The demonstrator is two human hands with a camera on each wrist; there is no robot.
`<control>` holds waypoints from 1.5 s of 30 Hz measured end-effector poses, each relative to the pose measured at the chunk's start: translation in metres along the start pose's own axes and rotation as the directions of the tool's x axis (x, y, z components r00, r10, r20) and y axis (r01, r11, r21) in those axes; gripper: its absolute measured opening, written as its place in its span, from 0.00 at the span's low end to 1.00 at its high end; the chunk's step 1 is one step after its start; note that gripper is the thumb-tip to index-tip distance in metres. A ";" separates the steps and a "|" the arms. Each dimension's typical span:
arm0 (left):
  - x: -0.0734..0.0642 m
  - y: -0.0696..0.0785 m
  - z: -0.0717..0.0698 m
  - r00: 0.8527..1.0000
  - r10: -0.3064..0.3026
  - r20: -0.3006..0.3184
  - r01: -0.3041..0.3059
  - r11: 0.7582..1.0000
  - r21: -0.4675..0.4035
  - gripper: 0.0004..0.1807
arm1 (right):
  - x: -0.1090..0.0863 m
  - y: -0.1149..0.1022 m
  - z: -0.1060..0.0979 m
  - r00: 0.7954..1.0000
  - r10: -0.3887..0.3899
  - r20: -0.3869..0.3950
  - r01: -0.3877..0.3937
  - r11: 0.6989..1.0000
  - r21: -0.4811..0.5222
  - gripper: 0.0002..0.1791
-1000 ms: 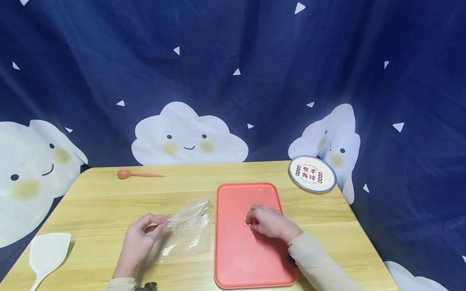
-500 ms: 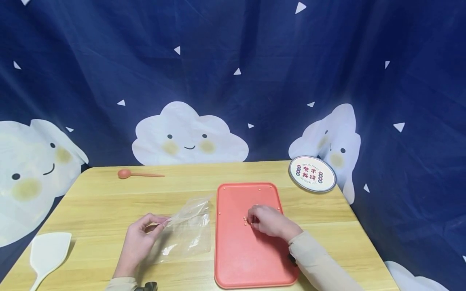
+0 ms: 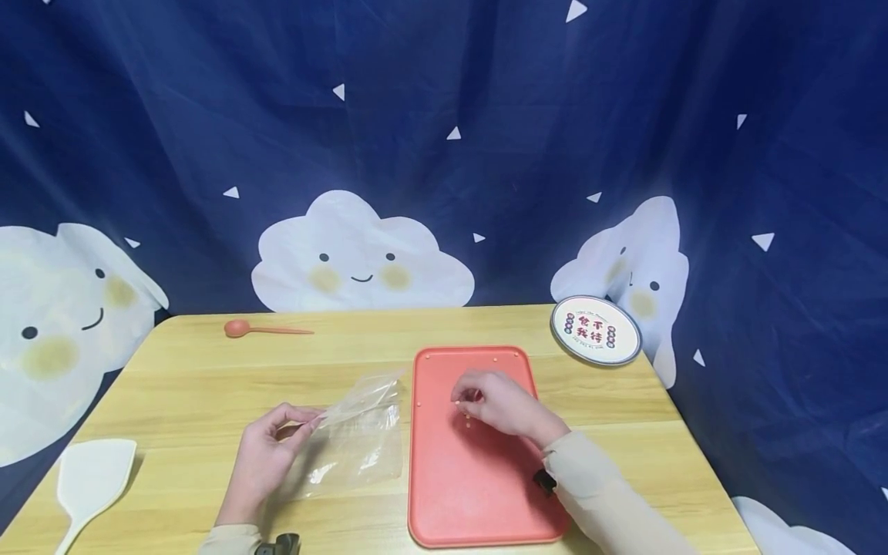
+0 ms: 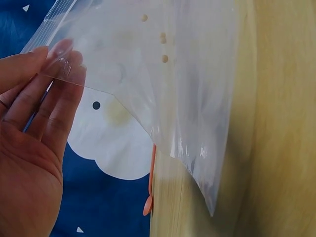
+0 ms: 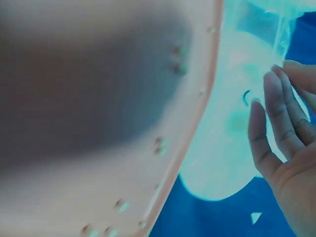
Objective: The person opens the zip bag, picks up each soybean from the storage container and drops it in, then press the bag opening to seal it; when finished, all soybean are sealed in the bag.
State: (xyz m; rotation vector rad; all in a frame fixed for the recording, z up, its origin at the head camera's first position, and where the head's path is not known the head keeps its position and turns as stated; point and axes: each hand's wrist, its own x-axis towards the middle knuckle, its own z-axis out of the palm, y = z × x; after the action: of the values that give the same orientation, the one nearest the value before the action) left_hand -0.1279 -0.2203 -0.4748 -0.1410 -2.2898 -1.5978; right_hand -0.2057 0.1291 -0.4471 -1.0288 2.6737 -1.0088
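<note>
My left hand (image 3: 267,455) pinches a clear zip-seal bag (image 3: 368,439) by its top edge, left of a pink tray (image 3: 479,493). Several small round tan beans, like soybeans (image 4: 164,59), show through the plastic in the left wrist view. Over the tray, my right hand (image 3: 505,405) has thumb and index fingertips together on a tiny pale bean (image 3: 457,401). Below its fingers lie loose beans (image 3: 468,425) on the tray. More beans (image 5: 160,146) lie near the tray's rim in the right wrist view.
An orange-red spoon (image 3: 237,329) lies at the table's back left. At the front left is a white spatula (image 3: 95,474). An oval plate with red lettering (image 3: 595,348) sits at the back right corner. A blue cloud-print curtain (image 3: 513,154) hangs behind the table.
My right hand has risen from the beans in the tray's middle and moved slightly left and away, pinching a bean. Fewer beans lie in that cluster. The left hand and bag stay put.
</note>
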 end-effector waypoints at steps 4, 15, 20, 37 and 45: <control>-0.001 0.001 0.000 1.000 -0.004 0.010 0.004 1.000 -0.028 0.07 | 0.013 -0.016 0.002 0.998 0.018 -0.059 -0.015 0.998 0.067 0.04; 0.000 0.000 -0.001 0.999 -0.028 0.033 0.029 0.999 -0.030 0.08 | 0.057 -0.053 0.024 0.978 -0.082 -0.191 0.130 0.958 0.256 0.05; -0.001 0.000 0.000 0.999 -0.036 0.028 0.037 0.999 -0.038 0.08 | 0.074 -0.065 0.040 0.981 -0.115 -0.158 0.148 0.965 0.218 0.04; -0.001 -0.001 -0.001 1.000 -0.009 0.020 0.010 0.998 -0.065 0.08 | 0.079 -0.072 0.055 0.987 -0.118 -0.105 0.130 0.985 0.113 0.06; 0.000 -0.003 0.001 1.000 -0.007 0.026 0.009 0.997 -0.079 0.07 | 0.054 -0.059 0.027 0.995 -0.056 -0.087 0.066 0.991 0.113 0.07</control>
State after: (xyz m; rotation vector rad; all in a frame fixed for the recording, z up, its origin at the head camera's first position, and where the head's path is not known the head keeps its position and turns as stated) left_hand -0.1285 -0.2208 -0.4779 -0.1724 -2.2493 -1.7014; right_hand -0.2056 0.0476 -0.4240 -1.0741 2.6266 -1.2291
